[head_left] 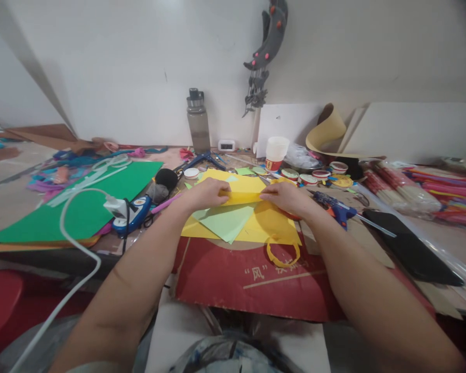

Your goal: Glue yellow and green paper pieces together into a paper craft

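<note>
A narrow folded yellow paper strip (244,198) is stretched between my two hands. My left hand (213,193) pinches its left end, and my right hand (281,196) pinches the right end. Beneath it lie a pale green sheet (227,223) with a pointed corner toward me and a larger yellow sheet (283,233). A ring of yellow paper (282,259) hangs over the near edge onto a red cardboard (233,280) with white writing.
A green sheet (112,197), a blue power strip (132,217) and a white cable (64,228) are on the left. A grey bottle (199,124) and paper cup (276,153) stand behind. Right are a blue glue gun (338,210) and black phone (411,248).
</note>
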`<state>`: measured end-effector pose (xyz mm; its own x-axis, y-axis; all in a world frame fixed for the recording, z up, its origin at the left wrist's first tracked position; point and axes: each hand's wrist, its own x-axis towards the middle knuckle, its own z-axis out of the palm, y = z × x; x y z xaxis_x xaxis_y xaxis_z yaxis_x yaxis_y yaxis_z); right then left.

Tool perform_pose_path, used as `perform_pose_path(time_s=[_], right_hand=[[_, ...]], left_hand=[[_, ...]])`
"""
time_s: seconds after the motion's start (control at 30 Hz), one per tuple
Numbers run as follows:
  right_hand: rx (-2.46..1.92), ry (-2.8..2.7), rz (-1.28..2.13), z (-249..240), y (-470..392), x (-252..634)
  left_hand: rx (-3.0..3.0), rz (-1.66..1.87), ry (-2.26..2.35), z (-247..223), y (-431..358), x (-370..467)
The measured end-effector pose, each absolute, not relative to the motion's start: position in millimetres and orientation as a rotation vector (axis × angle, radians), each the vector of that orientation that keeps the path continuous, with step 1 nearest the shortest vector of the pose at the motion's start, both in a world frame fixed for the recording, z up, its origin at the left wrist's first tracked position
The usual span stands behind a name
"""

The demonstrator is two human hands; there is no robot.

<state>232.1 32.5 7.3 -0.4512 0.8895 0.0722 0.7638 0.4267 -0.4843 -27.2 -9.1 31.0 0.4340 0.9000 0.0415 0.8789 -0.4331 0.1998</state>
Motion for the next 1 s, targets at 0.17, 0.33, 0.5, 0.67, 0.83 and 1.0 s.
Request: perform_pose_path(time_s=[0.17, 0.33, 0.5, 0.67, 0.83, 1.0], right_hand=[[-1.441, -2.39, 0.592, 9.3, 31.4, 232.2], [-1.389, -2.455, 0.611, 8.8, 30.7, 232.5], [-1.423, -2.444, 0.45, 9.9, 27.4, 227.7], [-1.5, -2.381, 0.192, 1.3, 32.5, 224.8], [-1.579, -2.199, -0.026, -9.8, 30.4, 222.9], [-1.592, -2.156, -0.159, -10.5, 25.8, 222.6]], left_hand=[[2.507, 0.199, 1.51, 30.6, -7.5, -31.3], [2.487, 0.164, 1.358, 28.3, -8.2, -30.5], [2.534, 0.146, 1.48, 31.8, -7.9, -32.6], [2.49, 0.121, 1.533, 36.9, -8.7, -36.9], [2.505, 0.108, 1.47, 32.8, -9.7, -30.5], [2.595, 0.105, 1.596, 29.9, -8.7, -27.0]])
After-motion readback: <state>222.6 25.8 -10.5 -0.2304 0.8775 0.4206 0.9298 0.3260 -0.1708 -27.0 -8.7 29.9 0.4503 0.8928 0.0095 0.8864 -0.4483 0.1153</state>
